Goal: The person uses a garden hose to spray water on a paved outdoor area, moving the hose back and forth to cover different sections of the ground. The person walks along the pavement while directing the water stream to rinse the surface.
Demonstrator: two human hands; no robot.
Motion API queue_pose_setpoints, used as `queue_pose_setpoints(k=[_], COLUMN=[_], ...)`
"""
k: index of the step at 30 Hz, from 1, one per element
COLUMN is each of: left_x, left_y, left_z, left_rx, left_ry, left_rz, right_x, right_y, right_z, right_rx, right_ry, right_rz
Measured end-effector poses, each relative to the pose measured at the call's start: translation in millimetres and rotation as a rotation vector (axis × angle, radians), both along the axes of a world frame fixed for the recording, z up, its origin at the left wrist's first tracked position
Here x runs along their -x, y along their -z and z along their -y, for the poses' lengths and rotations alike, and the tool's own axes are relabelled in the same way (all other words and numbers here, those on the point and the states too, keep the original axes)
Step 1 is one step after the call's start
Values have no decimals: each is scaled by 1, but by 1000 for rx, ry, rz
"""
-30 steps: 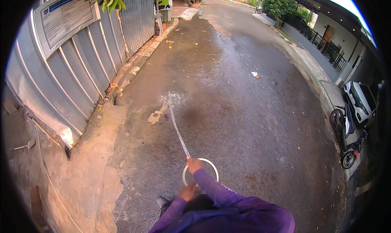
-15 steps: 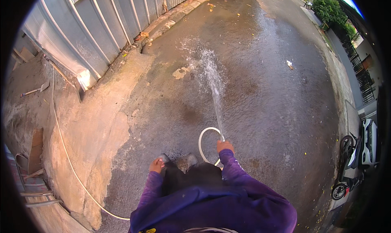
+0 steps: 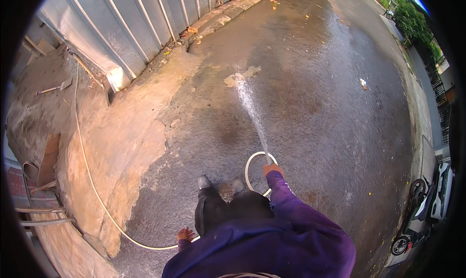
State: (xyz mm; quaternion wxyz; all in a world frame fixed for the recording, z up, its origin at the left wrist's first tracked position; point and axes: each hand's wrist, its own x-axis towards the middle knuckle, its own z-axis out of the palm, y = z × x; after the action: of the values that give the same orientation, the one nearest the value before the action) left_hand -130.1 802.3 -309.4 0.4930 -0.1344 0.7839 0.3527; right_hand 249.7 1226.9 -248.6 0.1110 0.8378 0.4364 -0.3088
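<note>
Right hand [image 3: 273, 169]: we are gripping the hose [image 3: 246, 172]; left hand [image 3: 184, 234]: we are holding it loosely spread nearby; water [image 3: 251, 105]: striking the road [image 3: 315, 132]

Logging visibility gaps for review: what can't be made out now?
Head view:
- Outlet of the hose: covered by the right hand.
- Hose's middle stretch: hidden by the person's clothing.
- Whether the left hand touches the hose: too small.
- White car: partly lost in dark rim.

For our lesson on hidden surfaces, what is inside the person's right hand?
The right hand grips the pale hose, whose loop shows beside it; a water jet shoots out ahead. The gripped end is covered by the hand, so its shape cannot be seen.
</note>
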Motion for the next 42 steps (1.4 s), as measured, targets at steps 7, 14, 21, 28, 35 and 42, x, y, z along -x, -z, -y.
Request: queue_pose_setpoints(k=[7,14,21,28,35,42], left_x=[-31,20,70,122,203,278], left_y=[-2,-8,-2,11,10,14], left_z=[-26,-65,-87,-102,-109,-104], left_rx=[-3,-57,-56,-134,-140,-51], left_ry=[619,164,191,330,217,277], left_rz=[-245,-21,-16,-6,37,15], right_x=[11,21,36,62,104,106], right_y=[7,4,50,50,-20,6], right_z=[-6,-26,-70,-87,-48,12], right_rx=[-78,-37,-299,-372,-287,-225], right_ry=[54,8,-87,270,299,185], right_rz=[-47,-84,-31,2,27,142])
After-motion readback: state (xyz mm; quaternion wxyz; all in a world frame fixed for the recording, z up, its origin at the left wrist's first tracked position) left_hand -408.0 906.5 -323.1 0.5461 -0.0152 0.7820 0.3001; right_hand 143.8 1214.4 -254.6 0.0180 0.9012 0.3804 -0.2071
